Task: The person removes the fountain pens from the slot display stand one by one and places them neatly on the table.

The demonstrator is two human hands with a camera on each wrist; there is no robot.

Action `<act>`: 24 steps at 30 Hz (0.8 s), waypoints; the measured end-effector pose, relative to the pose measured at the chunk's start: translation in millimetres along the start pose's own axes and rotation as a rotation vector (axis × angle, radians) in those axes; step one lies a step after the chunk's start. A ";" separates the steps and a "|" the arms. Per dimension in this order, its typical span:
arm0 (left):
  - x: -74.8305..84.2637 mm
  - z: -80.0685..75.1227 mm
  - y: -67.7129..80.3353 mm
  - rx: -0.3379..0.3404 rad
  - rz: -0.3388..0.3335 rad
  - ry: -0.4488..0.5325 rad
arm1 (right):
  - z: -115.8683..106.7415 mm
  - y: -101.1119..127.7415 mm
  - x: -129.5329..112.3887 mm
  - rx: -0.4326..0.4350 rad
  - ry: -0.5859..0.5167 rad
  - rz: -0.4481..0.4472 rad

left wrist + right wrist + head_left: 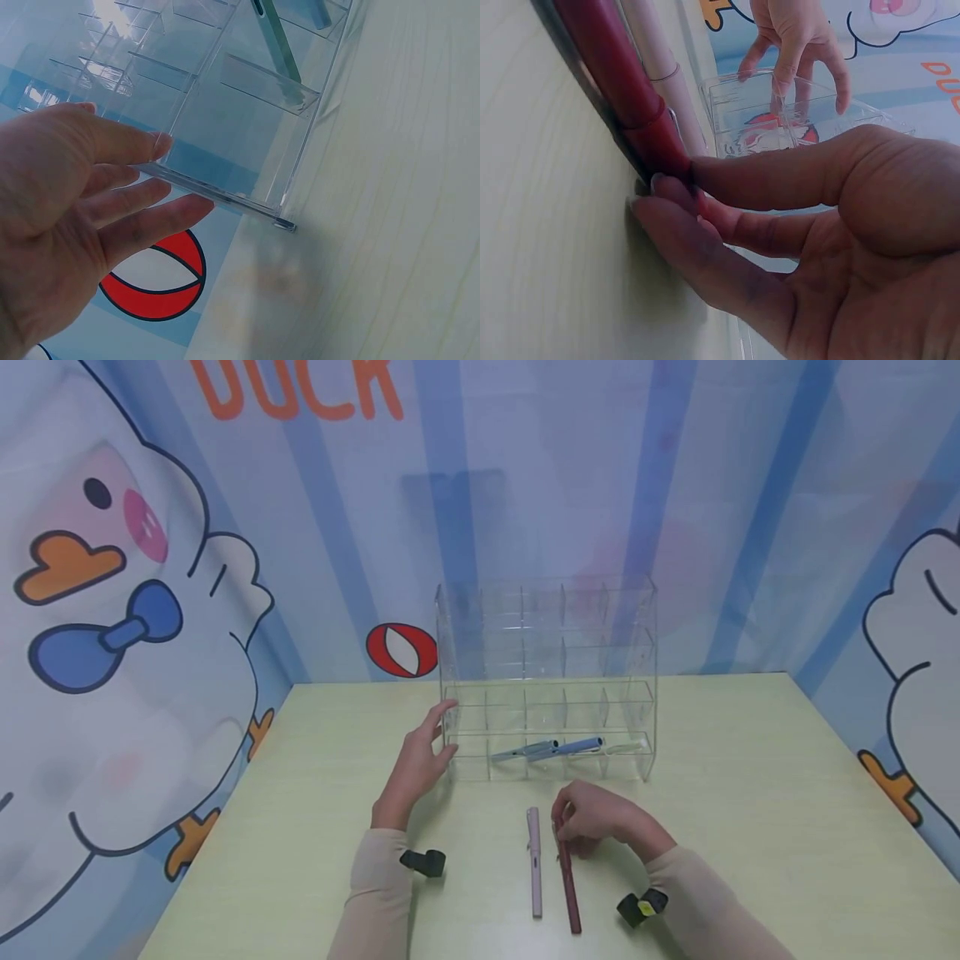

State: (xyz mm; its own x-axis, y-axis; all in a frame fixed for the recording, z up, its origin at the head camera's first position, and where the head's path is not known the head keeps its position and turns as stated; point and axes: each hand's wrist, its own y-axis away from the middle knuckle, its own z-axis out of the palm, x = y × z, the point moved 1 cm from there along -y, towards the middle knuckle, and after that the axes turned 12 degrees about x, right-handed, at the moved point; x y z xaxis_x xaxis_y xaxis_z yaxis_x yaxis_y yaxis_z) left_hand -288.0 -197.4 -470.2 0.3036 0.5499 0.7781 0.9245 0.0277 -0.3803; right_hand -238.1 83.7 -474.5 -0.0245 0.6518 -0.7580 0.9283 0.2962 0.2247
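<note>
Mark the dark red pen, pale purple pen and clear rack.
Dark red pen (567, 885): head view, around mid-length.
Pale purple pen (536, 875): head view, around mid-length.
Clear rack (545, 717): head view, front wall, second tier up.

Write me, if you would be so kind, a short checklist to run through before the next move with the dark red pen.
1. Right hand pinches the dark red pen near one end: ok.
2. Left hand holds the clear rack at its left side: ok.
3. Lilac pen lies apart from the dark red pen: ok.
4. Lowest row's leftmost compartment has no pen in it: ok.
5. Dark red pen fully off the table: cannot tell.
</note>
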 end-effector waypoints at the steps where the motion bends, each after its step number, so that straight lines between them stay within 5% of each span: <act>1: 0.1 0.0 -0.1 0.000 0.000 0.001 | 0.2 -0.1 -0.2 0.007 -0.002 0.001; 24: 1.6 0.2 0.5 0.002 -0.021 -0.003 | 6.6 -5.9 1.1 0.060 -0.050 -0.030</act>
State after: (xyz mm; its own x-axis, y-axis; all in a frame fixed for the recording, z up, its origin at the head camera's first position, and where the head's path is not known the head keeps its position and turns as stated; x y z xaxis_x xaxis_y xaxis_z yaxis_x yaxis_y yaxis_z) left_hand -287.1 -196.3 -469.2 0.2830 0.5521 0.7843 0.9302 0.0414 -0.3648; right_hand -241.1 78.1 -480.7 -0.0352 0.6071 -0.7939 0.9482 0.2714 0.1654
